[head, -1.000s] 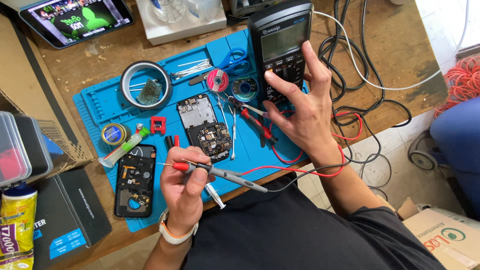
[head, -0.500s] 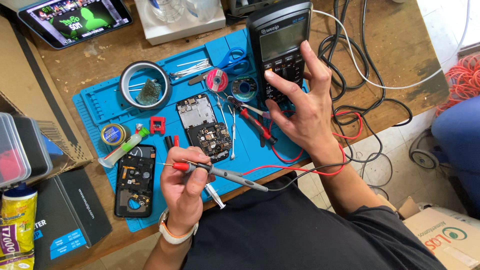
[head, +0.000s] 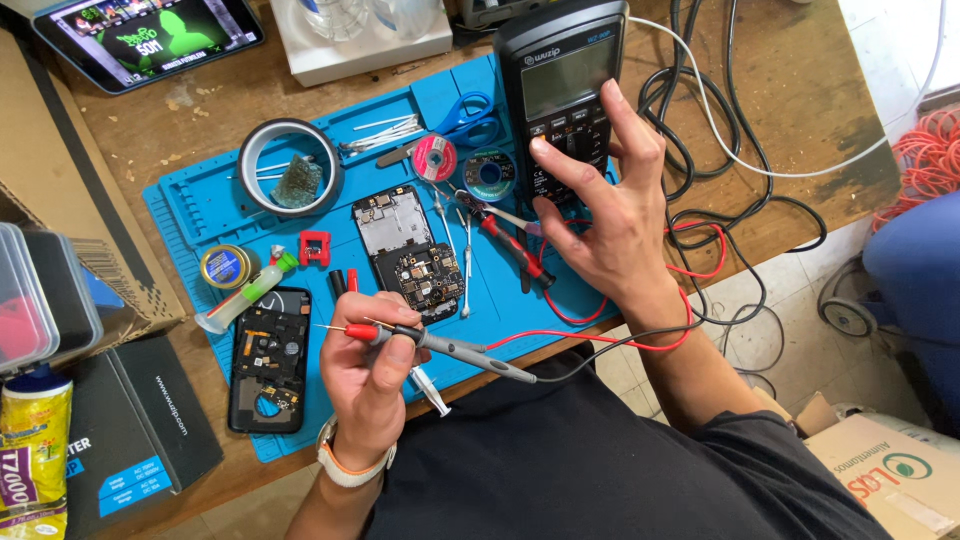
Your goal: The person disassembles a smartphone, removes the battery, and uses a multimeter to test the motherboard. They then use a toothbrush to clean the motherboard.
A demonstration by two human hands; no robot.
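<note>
Worn wooden desk [head: 790, 110], scuffed and stained. Blue work mat [head: 190, 205] lies flat across its middle, reaching the near edge. Black multimeter [head: 565, 85] stands partly on the mat's far right corner. Tangle of black, white and red cables [head: 720, 150] to the right. Tablet [head: 150, 40] far left, white tray [head: 360, 45] beside it. Cardboard box [head: 60, 180] and black box [head: 140, 430] at left.

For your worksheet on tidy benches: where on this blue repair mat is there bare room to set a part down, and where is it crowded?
Bare mat lies left of the tape roll, and between the phone back shell and left hand. It is crowded around the circuit board, pliers, solder wick spools and multimeter under the right hand.
</note>
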